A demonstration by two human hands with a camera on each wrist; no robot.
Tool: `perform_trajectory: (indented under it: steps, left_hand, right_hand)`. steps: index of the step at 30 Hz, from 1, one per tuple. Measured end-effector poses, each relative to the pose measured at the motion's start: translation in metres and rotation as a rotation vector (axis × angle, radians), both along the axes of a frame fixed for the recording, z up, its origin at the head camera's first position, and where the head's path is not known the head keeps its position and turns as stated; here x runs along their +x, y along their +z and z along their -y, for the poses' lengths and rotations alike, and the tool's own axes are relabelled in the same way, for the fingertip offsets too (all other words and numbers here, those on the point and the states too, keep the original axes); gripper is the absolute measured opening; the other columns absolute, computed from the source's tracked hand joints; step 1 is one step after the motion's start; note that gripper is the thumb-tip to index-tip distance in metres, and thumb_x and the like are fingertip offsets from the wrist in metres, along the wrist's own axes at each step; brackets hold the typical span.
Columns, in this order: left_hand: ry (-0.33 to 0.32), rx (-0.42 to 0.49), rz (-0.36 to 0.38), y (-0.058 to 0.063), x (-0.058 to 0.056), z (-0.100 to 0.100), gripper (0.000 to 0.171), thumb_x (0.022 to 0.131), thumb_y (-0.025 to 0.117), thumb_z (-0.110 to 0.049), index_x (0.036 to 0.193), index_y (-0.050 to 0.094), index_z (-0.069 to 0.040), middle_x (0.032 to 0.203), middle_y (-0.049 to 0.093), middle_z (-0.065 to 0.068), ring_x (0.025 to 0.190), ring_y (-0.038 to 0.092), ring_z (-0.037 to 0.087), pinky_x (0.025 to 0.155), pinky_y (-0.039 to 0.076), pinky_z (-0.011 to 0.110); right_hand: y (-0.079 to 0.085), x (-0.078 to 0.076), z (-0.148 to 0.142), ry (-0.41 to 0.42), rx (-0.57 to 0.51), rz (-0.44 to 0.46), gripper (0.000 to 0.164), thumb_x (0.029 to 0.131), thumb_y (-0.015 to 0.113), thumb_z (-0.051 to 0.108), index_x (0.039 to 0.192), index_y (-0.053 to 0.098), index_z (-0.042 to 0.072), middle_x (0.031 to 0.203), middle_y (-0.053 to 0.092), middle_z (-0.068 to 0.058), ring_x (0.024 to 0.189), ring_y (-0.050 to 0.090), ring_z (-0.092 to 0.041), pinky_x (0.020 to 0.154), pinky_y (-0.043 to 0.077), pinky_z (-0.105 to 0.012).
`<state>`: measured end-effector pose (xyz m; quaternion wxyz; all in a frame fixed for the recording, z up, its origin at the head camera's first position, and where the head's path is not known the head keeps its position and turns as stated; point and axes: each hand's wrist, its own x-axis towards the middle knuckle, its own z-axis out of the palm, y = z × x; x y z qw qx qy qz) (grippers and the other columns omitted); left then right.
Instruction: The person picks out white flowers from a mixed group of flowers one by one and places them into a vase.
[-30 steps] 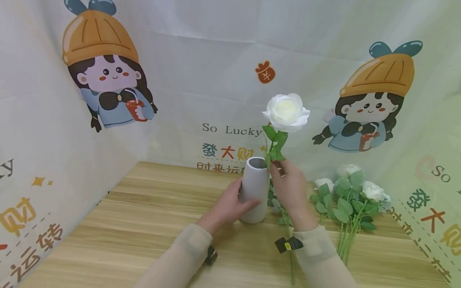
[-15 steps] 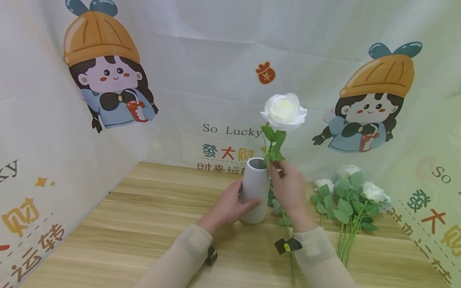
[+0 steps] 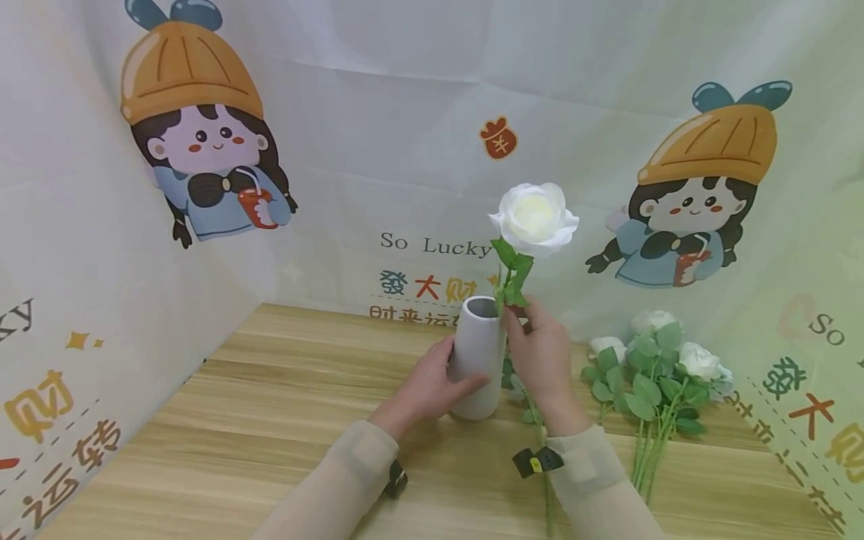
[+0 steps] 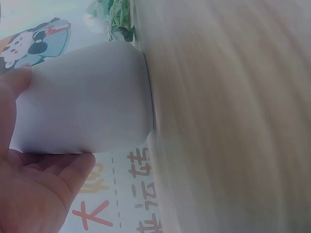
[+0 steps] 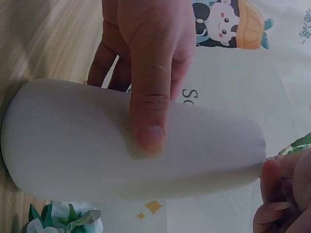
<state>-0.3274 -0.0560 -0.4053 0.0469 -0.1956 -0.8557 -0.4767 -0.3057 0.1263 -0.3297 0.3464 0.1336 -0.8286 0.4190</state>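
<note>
A tall pale-grey vase (image 3: 475, 367) stands upright on the wooden table. My left hand (image 3: 427, 382) grips its side, thumb across the front; the left wrist view shows fingers (image 4: 73, 174) pressed along the vase wall. Above the rim rises a single white rose (image 3: 535, 219) with green leaves (image 3: 516, 279). At the rim's right edge, my right hand (image 3: 543, 352) pinches the rose's stem just under those leaves, and the lower stem is hidden. In the right wrist view the right fingertips (image 5: 271, 174) are right at the vase's mouth.
A bunch of white roses (image 3: 653, 382) lies on the table (image 3: 223, 442) at the right, stems toward me. Another green stem (image 3: 548, 495) lies under my right wrist. A printed cloth (image 3: 405, 150) hangs behind and at both sides.
The rose's bloom has dipped slightly and tips a little more toward me. The left hand and vase have stayed put; the right hand has barely shifted.
</note>
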Motion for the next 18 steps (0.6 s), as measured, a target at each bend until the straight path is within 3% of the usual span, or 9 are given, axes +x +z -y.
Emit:
perform_trajectory:
  steps: [8,18]
  left_hand:
    - [-0.003,-0.002,-0.008,-0.0015,-0.0018,0.0001,0.082,0.1,0.08,-0.045,0.163,0.043,-0.008,0.158,0.058,0.018,0.144,0.06,0.037,0.122,0.052,0.06]
    - [-0.014,0.01,-0.008,-0.001,-0.0019,0.0,0.082,0.101,0.079,-0.047,0.164,0.043,-0.009,0.159,0.057,0.018,0.146,0.059,0.037,0.122,0.052,0.06]
  right_hand:
    - [-0.0003,0.0002,0.0019,0.044,0.014,0.039,0.02,0.108,0.069,0.012,0.126,0.076,0.006,0.112,0.082,-0.016,0.058,0.062,-0.011,0.049,0.05,-0.021]
    - [0.0003,-0.0014,0.0004,0.066,0.042,0.108,0.024,0.11,0.067,0.017,0.13,0.076,0.007,0.126,0.081,-0.015,0.058,0.061,-0.011,0.047,0.049,-0.023]
